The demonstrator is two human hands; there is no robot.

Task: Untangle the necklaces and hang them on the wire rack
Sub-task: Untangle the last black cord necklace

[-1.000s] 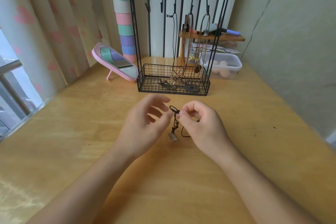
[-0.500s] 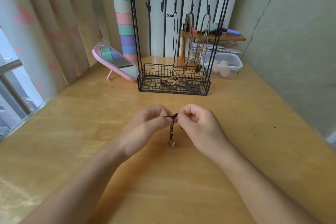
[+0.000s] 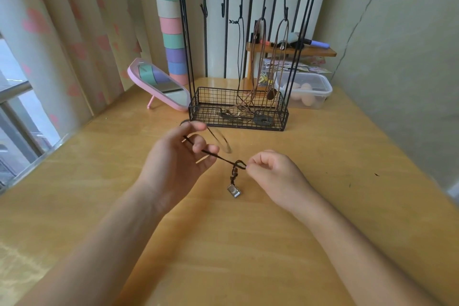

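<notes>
**Cord drawn taut between both grips over the worktop**

Necklace work sits at the middle of the view. A black cord necklace [image 3: 218, 156] runs in a straight slanted line from the left grip [image 3: 173, 159] down to the right grip [image 3: 275, 176], both of them bare hands raised over the wooden worktop [image 3: 248, 243].

The left grip has its fingers curled round the cord, with the thumb above. Beyond it, a loose loop of the same cord swings out towards the rack, blurred. The right grip pinches the cord between thumb and fingertips, right at a small knotted loop.

From that knot a short beaded strand drops to a rectangular metal pendant [image 3: 234, 191], tilted. Whether it touches the wood or hangs just clear cannot be told.

The wire rack [image 3: 238, 122] stands upright farther back on the worktop, well apart from the hands. Three hung necklaces [image 3: 258, 57] dangle from hooks on the right part of its top bar, one thin and black, two brown, their lower ends lying in the basket at its base.

A pink mirror [image 3: 159, 84] leans to the left of the rack, and a clear box [image 3: 310, 92] sits behind its right end. A curtain [image 3: 74, 32] with pink hearts hangs along the left.
</notes>
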